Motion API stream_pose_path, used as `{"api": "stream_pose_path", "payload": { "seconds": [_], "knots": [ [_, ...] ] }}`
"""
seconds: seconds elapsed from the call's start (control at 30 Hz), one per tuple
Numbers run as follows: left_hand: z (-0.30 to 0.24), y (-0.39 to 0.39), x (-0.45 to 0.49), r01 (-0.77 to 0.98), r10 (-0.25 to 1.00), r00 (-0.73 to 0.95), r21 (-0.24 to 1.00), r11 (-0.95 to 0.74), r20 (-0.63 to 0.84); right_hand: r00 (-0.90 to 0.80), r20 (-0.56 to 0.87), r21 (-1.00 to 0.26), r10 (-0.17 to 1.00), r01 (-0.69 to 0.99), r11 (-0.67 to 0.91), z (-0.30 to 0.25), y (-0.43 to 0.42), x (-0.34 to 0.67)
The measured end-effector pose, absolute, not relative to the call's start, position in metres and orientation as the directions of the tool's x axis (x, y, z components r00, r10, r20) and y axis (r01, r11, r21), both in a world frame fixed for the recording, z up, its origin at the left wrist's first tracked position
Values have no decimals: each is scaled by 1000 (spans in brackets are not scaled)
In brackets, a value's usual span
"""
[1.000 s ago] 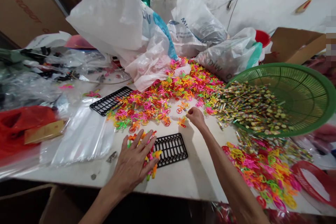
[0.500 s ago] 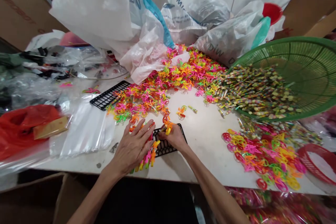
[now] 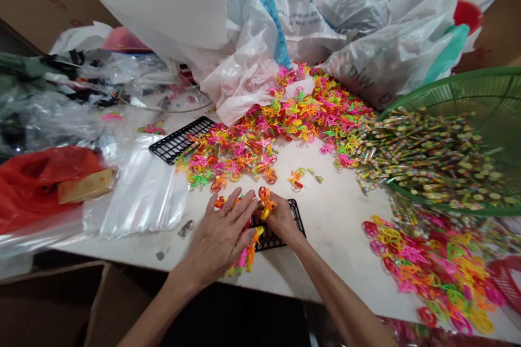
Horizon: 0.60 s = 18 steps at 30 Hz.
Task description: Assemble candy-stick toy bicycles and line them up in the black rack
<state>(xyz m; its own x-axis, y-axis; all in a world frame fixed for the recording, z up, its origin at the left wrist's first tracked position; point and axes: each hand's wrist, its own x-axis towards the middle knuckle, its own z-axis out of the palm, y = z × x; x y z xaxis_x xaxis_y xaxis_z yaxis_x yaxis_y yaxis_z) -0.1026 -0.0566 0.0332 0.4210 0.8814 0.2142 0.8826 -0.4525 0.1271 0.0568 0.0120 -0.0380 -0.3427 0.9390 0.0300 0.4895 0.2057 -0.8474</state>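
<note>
My left hand [image 3: 223, 238] lies palm down with its fingers stretched over a row of small bright plastic toys [image 3: 246, 260]. These stand at the left part of a black plastic grid tray [image 3: 299, 216] near the table's front edge. Closed at the tray's far side, my right hand [image 3: 283, 221] pinches a small orange and yellow plastic toy [image 3: 266, 209] with a red ring on top. Its fingertips and the toy's lower end are hidden. Just beyond lie a loose orange toy [image 3: 297, 179] and a short clear tube with coloured contents [image 3: 315, 175].
A large heap of bright toys [image 3: 301, 111] spreads across the back. At right, a green basket [image 3: 448, 84] spills many small tubes, with more toys [image 3: 435, 265] in front. A second black tray [image 3: 179, 140], clear bags [image 3: 142, 195] and a red bag [image 3: 44, 179] lie left.
The whole view has shifted, so the scene sits farther right. My right hand has drawn closer to my left fingers, still pinching the toy. My left hand stays over the row.
</note>
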Motion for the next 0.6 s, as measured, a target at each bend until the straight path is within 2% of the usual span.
{"api": "stream_pose_path", "payload": {
  "seconds": [0.13, 0.27, 0.33, 0.4, 0.47, 0.53, 0.6],
  "knots": [
    [33, -57, -103, 878, 879, 414, 152, -454, 236, -287, -43, -879, 957, 466, 100, -38, 10, 55],
    [30, -56, -105, 875, 879, 420, 155, -459, 227, -260, -133, -953, 956, 297, -52, -31, 13, 59],
    [29, -56, -107, 869, 874, 430, 159, -468, 224, -239, -139, -958, 961, 277, -70, -24, 13, 65],
    [33, -56, -106, 870, 873, 417, 170, -464, 252, -174, -65, -938, 983, 347, -1, -12, 9, 73],
    [41, -60, -101, 879, 875, 353, 202, -431, 331, -101, 85, -891, 991, 438, 122, 2, -3, 78],
    [53, -66, -92, 863, 863, 259, 298, -408, 434, -73, 240, -837, 968, 489, 244, 17, -21, 79],
    [65, -74, -82, 760, 847, 207, 465, -455, 490, -68, 347, -810, 935, 482, 336, 29, -42, 79]
  ]
}}
